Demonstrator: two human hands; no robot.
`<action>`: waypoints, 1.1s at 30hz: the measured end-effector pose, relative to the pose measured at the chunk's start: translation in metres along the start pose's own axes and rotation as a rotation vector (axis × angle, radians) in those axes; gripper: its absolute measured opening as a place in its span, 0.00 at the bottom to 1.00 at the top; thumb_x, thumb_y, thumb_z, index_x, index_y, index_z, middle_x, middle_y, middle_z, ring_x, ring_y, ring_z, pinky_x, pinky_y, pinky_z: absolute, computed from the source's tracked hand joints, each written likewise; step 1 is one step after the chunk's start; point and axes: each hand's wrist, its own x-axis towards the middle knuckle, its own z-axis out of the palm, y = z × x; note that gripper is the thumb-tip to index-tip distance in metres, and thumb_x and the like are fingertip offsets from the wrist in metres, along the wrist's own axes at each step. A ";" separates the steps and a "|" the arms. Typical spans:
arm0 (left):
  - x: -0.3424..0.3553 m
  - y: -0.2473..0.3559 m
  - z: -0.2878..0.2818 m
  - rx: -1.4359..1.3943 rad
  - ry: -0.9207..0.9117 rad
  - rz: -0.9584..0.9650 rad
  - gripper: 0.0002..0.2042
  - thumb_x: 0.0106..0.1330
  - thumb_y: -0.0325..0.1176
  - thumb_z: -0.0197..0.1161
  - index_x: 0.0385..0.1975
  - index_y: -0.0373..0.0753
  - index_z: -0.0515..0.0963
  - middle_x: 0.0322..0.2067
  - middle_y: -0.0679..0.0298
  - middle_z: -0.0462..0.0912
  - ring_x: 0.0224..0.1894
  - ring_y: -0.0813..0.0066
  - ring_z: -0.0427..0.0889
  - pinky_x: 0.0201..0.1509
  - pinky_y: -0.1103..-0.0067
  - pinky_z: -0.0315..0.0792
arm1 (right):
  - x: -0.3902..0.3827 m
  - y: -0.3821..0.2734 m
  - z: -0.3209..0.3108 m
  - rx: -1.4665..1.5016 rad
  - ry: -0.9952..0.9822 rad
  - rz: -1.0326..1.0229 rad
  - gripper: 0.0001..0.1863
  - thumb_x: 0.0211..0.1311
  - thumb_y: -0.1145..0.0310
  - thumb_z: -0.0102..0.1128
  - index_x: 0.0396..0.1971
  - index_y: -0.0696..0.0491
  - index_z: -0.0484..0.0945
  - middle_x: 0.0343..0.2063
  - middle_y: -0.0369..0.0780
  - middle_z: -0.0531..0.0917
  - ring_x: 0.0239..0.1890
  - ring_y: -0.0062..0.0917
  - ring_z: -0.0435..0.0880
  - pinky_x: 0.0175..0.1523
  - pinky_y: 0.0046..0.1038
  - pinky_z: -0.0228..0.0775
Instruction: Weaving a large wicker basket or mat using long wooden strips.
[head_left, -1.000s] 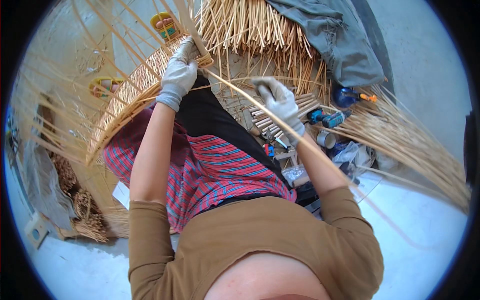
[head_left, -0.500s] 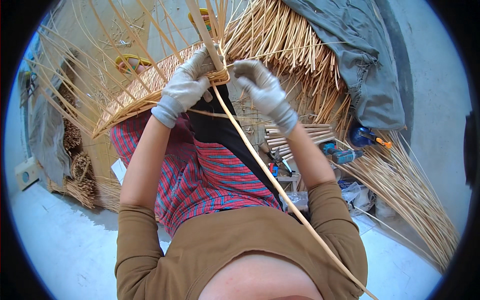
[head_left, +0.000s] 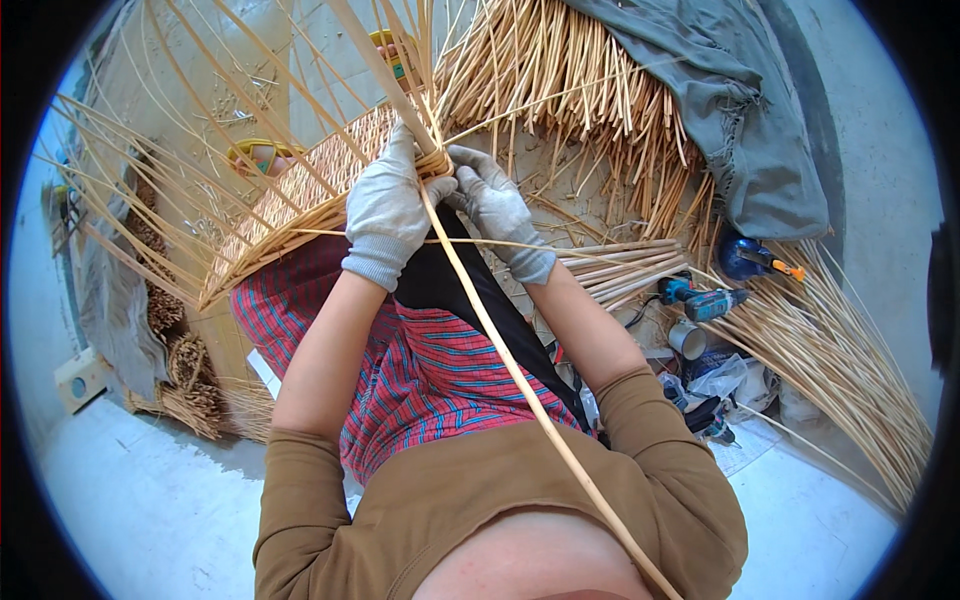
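Red cloth (head_left: 425, 365) with blue stripes — pale-tan wicker panel (head_left: 308, 190) — grey-white gloves (head_left: 388, 212)

Basket (head_left: 318, 182) of rough, matt woven wicker, with matt knitted-cloth gloves (head_left: 388, 212) at its corner and, to its right, smooth woody sticks (head_left: 575, 85), dull fabric sheet (head_left: 765, 160), plastic drill (head_left: 715, 303) and shiny metal mug (head_left: 687, 339).

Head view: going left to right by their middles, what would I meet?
Pale box, woven basket, left gloved hand, right gloved hand, metal cup, blue rounded object, bundle of long pale rods.
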 end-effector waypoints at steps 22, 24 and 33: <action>-0.185 0.037 -0.068 -0.318 0.280 0.280 0.30 0.44 0.30 0.80 0.49 0.35 0.73 0.38 0.54 0.79 0.43 0.52 0.79 0.50 0.67 0.74 | -0.074 -0.092 0.053 -1.750 -0.036 -1.154 0.25 0.45 0.66 0.75 0.48 0.45 0.82 0.47 0.43 0.78 0.52 0.43 0.79 0.57 0.42 0.74; -0.193 0.034 -0.080 -0.408 0.257 0.316 0.29 0.45 0.27 0.80 0.49 0.35 0.73 0.37 0.57 0.78 0.41 0.62 0.79 0.49 0.71 0.76 | -0.094 -0.102 0.065 -1.796 -0.019 -1.195 0.20 0.43 0.68 0.74 0.40 0.47 0.82 0.40 0.40 0.80 0.46 0.41 0.81 0.51 0.40 0.76; -0.203 -0.017 -0.142 -0.701 0.078 0.452 0.34 0.51 0.22 0.77 0.59 0.33 0.68 0.48 0.61 0.79 0.54 0.75 0.75 0.61 0.75 0.70 | -0.131 -0.122 0.133 -1.823 -0.207 -1.355 0.21 0.40 0.65 0.75 0.40 0.45 0.84 0.37 0.44 0.81 0.40 0.44 0.81 0.46 0.42 0.73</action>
